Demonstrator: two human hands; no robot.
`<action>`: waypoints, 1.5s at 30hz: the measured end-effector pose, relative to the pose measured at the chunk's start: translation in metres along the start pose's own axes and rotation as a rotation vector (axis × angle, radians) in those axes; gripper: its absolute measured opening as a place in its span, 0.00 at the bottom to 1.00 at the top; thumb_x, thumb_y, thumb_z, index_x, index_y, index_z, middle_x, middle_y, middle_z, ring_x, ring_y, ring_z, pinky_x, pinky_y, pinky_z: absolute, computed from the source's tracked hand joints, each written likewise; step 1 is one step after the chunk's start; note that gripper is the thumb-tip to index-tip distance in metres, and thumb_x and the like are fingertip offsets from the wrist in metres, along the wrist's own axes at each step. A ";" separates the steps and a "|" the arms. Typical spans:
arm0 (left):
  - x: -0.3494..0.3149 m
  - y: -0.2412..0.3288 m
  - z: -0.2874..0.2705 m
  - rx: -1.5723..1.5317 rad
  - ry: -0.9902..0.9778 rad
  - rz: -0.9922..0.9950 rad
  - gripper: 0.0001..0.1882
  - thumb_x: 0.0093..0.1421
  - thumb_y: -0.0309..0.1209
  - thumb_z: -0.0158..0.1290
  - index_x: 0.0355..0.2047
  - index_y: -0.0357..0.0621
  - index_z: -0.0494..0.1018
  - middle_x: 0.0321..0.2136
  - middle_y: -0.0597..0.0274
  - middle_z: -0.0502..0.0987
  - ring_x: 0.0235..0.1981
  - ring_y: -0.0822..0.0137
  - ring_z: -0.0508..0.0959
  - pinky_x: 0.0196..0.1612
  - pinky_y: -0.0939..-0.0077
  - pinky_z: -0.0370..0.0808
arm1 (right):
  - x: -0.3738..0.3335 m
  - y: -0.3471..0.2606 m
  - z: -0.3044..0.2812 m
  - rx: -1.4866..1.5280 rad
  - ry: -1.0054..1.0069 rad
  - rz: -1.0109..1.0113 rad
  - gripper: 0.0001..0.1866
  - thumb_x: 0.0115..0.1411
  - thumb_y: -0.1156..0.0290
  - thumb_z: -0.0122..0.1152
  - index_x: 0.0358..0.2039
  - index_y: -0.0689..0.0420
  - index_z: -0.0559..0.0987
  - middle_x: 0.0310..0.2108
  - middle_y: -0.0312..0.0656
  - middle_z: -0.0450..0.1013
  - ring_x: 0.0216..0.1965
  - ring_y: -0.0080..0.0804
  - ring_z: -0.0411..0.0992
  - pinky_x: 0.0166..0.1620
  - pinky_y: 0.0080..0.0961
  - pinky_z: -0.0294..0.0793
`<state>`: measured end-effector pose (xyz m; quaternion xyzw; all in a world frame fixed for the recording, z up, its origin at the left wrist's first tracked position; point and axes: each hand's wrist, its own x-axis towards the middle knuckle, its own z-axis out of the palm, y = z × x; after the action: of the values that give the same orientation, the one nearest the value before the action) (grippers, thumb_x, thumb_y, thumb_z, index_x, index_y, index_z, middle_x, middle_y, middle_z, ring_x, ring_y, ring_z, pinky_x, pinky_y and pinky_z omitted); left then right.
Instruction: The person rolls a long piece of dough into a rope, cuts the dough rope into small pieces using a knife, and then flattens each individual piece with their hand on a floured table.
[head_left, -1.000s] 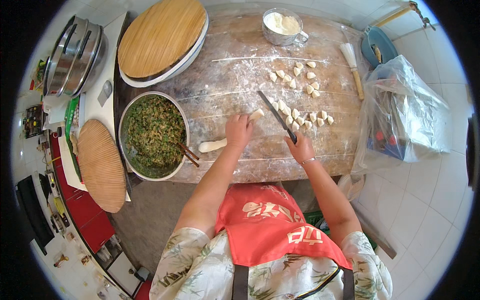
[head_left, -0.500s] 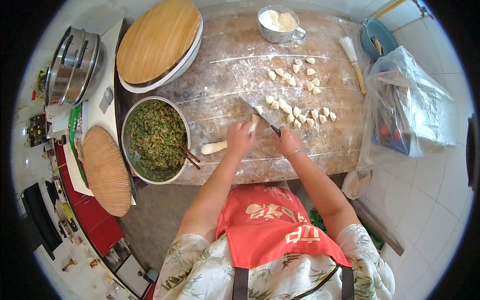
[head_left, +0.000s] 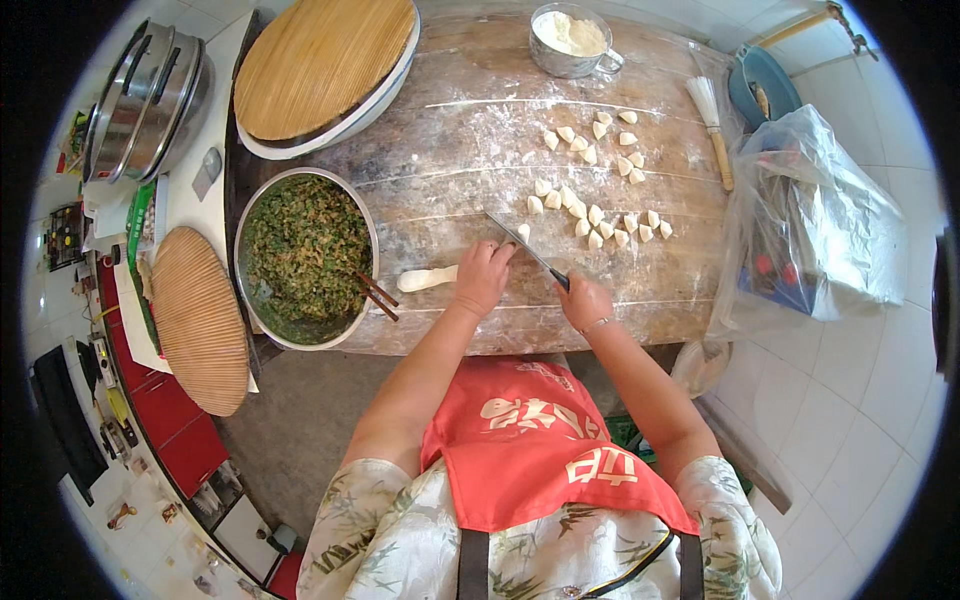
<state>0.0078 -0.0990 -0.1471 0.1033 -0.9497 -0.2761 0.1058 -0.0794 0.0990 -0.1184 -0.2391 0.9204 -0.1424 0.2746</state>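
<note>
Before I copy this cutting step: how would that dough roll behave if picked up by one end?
The dough roll looks soft, so it would probably sag. The floured board suggests it is sticky. The left hand steadies it, so it may roll.

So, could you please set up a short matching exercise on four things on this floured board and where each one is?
Things:
1. dough roll
2. knife
3. cup of flour
4. bowl of green filling

Places:
A. far edge of the board
B. in the right hand
C. under the left hand
D. left end of the board, chopsticks on its rim

Pairs: 1-C, 2-B, 3-A, 4-D
</note>
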 end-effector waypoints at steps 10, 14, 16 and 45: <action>0.006 -0.011 0.000 0.075 -0.041 -0.197 0.18 0.50 0.35 0.59 0.41 0.46 0.72 0.36 0.54 0.73 0.41 0.51 0.72 0.43 0.55 0.69 | 0.081 -0.008 -0.047 0.189 0.240 0.054 0.21 0.57 0.52 0.58 0.32 0.61 0.74 0.25 0.58 0.74 0.30 0.56 0.74 0.33 0.48 0.73; 0.043 0.005 0.009 -0.114 -0.152 -0.190 0.13 0.51 0.34 0.58 0.37 0.43 0.74 0.33 0.50 0.74 0.39 0.49 0.73 0.40 0.58 0.70 | 0.061 0.015 -0.056 0.334 0.208 0.117 0.23 0.57 0.51 0.59 0.28 0.63 0.75 0.23 0.59 0.73 0.29 0.59 0.73 0.32 0.47 0.71; 0.053 0.010 0.010 -0.076 -0.086 -0.285 0.12 0.52 0.34 0.58 0.36 0.43 0.75 0.34 0.51 0.74 0.39 0.50 0.73 0.40 0.59 0.71 | 0.036 0.021 -0.054 0.287 0.205 0.085 0.22 0.57 0.52 0.60 0.27 0.63 0.75 0.22 0.59 0.72 0.28 0.59 0.73 0.31 0.47 0.70; 0.006 0.011 0.012 -0.027 -0.096 0.030 0.19 0.49 0.25 0.56 0.44 0.48 0.74 0.36 0.55 0.70 0.39 0.53 0.70 0.43 0.61 0.70 | -0.019 0.025 -0.041 0.099 -0.051 -0.041 0.18 0.58 0.55 0.58 0.30 0.60 0.73 0.25 0.57 0.74 0.29 0.58 0.74 0.33 0.49 0.72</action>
<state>-0.0020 -0.0858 -0.1501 0.0742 -0.9513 -0.2918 0.0657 -0.0985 0.1353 -0.0870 -0.2474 0.8998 -0.1872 0.3068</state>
